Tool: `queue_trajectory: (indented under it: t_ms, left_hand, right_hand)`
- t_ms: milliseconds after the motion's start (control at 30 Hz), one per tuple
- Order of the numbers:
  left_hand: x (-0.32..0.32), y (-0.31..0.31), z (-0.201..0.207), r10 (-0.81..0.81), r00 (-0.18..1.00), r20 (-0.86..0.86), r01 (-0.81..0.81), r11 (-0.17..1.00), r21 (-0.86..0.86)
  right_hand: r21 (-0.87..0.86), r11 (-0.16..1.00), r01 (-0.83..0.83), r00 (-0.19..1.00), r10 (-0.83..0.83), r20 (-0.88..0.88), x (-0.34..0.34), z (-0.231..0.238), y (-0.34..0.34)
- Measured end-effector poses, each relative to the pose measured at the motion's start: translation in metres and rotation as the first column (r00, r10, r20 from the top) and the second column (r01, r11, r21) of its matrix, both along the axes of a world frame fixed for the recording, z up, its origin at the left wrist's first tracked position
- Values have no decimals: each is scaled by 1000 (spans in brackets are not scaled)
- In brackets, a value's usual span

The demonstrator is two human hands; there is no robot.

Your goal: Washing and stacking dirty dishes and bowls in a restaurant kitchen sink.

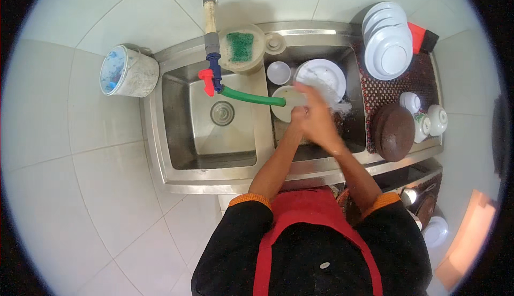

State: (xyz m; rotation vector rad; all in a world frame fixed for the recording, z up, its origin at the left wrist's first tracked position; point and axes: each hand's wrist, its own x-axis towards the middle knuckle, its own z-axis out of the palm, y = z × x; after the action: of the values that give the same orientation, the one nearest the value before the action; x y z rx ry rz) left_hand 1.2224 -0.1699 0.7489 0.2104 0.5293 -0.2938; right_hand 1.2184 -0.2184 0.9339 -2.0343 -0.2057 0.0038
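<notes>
Plate (286, 103) under both hands (313, 116).

Both forearms rise from the lower edge and converge toward the middle, bare from the elbows down, the upper arms in short black sleeves with orange cuffs. The left hand (297, 118) sits low and mostly tucked behind the right, its fingers curled. The right hand (317, 115) lies over it, fingers stretched forward and blurred. The two hands touch; whether either one is gripping anything cannot be made out.
</notes>
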Motion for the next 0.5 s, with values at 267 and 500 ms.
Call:
queue_trajectory:
  t_ms: [267, 500]
  left_hand:
    - [18, 4, 3, -223, 951, 214, 213, 974, 72]
    - [28, 26, 10, -300, 952, -65, 307, 928, 211]
  right_hand:
    - [-321, 938, -128, 986, 154, 59, 34, 23, 145]
    - [-245, 938, -245, 956, 275, 101, 41, 12, 155]
